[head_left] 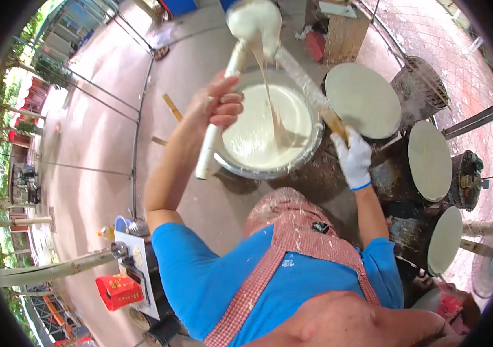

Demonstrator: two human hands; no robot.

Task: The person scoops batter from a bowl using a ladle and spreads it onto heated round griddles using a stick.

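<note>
My left hand (221, 105), bare, is closed around a white rod (208, 151). My right hand (352, 158), in a white glove, grips the wooden handle of a batter-coated tool (304, 81). Both implements lead up to a thick mass of pale batter (253, 22) at the top centre. From it a strand falls into the batter (258, 130) in a large metal basin (275, 172) below. The far ends of rod and tool are hidden by batter.
Three round pale sheets (363, 99), (430, 161), (445, 240) lie on dark drum-like stoves at the right. At lower left, a small table (139, 254) stands beside a red bag (119, 291). A fan (492, 265) is at lower right.
</note>
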